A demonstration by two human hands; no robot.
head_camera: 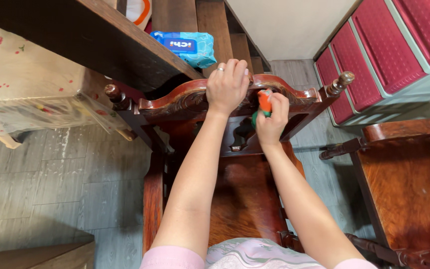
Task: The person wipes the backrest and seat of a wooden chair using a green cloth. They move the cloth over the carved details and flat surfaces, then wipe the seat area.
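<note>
Grey floor below; left hand [227, 84] grips the chair [185, 99] top, steadying it, while right hand [270, 119] pinches an orange cloth [265, 99] against the carving.

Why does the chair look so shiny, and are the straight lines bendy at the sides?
Head view: soft daylight puts pale glare on the polished reddish wooden chair seat and its carved top rail; the red plastic drawers and dark wooden table edge lean and bow from the wide lens; the left hand and right hand with its orange-green tool look sharp.
</note>
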